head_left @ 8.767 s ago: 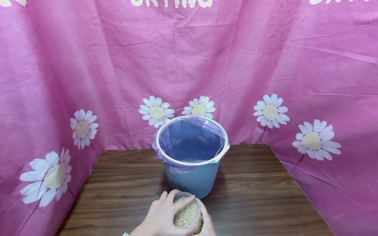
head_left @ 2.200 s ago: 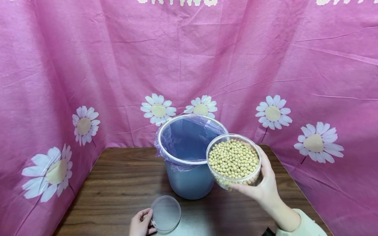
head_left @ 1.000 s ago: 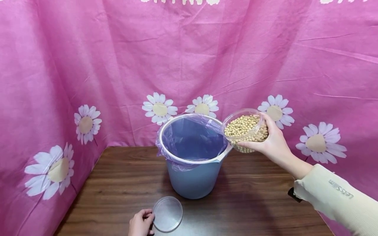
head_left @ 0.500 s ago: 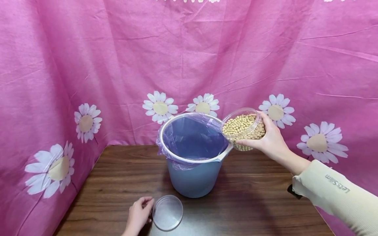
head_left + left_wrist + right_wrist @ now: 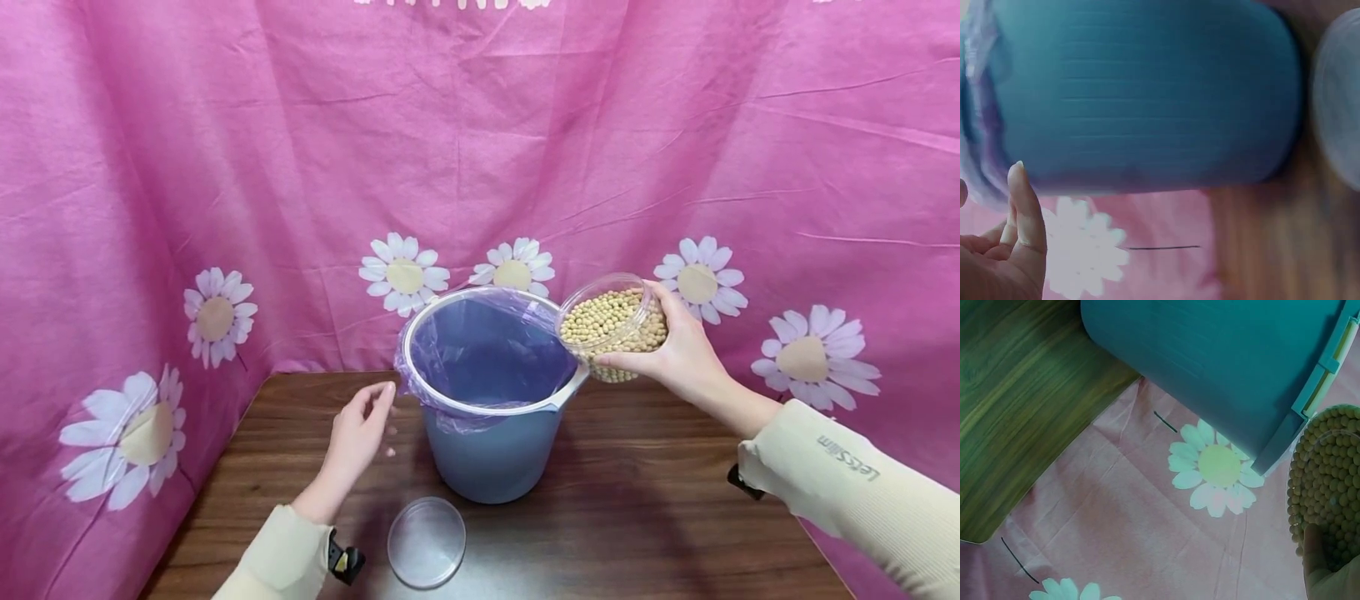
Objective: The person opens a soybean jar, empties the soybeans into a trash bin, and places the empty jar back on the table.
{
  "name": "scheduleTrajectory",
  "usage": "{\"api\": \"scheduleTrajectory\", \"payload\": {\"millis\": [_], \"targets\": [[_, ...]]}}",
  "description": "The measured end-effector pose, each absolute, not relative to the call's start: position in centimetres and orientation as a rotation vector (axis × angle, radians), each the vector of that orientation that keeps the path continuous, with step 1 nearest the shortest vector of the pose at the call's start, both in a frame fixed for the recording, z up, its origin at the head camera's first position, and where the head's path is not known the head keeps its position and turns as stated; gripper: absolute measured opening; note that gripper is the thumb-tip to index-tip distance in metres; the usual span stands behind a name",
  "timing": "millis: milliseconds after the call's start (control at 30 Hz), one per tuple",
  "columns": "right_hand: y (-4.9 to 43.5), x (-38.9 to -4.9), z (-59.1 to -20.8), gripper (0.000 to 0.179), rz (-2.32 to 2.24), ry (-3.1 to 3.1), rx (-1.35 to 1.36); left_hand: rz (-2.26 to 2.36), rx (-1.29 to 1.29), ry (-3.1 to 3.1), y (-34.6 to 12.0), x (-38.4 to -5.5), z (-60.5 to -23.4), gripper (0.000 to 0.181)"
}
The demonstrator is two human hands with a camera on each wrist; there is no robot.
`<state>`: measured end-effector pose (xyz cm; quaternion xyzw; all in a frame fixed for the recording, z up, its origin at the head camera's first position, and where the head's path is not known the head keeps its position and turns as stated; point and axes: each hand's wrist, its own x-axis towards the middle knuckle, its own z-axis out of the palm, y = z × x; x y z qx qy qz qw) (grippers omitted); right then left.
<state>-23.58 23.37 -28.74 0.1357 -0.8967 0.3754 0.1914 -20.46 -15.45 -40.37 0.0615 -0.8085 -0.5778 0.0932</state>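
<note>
My right hand [image 5: 678, 350] grips a clear round plastic jar [image 5: 647, 337] of pale yellow soybeans [image 5: 603, 321]. The jar tilts left, its open mouth by the right rim of a blue bucket [image 5: 491, 454]. A thin purple bag [image 5: 450, 400] lines the bucket and folds over its white rim; no beans show inside. My left hand [image 5: 360, 429] is raised left of the bucket, fingers loosely bent, holding nothing. In the left wrist view its fingers [image 5: 1029, 219] are near the bag's edge; touching or apart I cannot tell. The clear round lid [image 5: 427, 542] lies on the table.
The bucket stands on a dark wood table [image 5: 637, 517]. Behind and at both sides hangs a pink cloth [image 5: 480, 150] printed with white daisies. The lid lies in front of the bucket, near the left forearm.
The beans' jar was opened, then lifted and tilted beside the bucket's rim. My left hand has let go of the lid and risen towards the bucket's left side.
</note>
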Motion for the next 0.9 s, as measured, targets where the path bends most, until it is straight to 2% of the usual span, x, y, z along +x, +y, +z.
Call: {"api": "scheduleTrajectory", "payload": {"millis": [167,400,667,900], "targets": [[23.4,-23.7,-28.5,0.102,1.049,-2.529,0.38,-1.553,0.059,-2.502,-15.2,-22.1,-37.6,0.058],[23.5,-24.0,-28.1,0.101,1.014,-2.547,0.381,-1.376,0.013,-2.654,-14.7,-24.0,-35.6,0.075],[23.5,-24.1,-28.3,0.104,1.006,-2.59,0.367,-1.183,-0.06,-2.743,-14.0,-25.5,-35.6,0.084],[23.5,-24.4,-28.1,0.106,0.97,-2.588,0.381,-1.273,-0.067,-2.797,-13.8,-26.2,-36.0,0.086]]}}
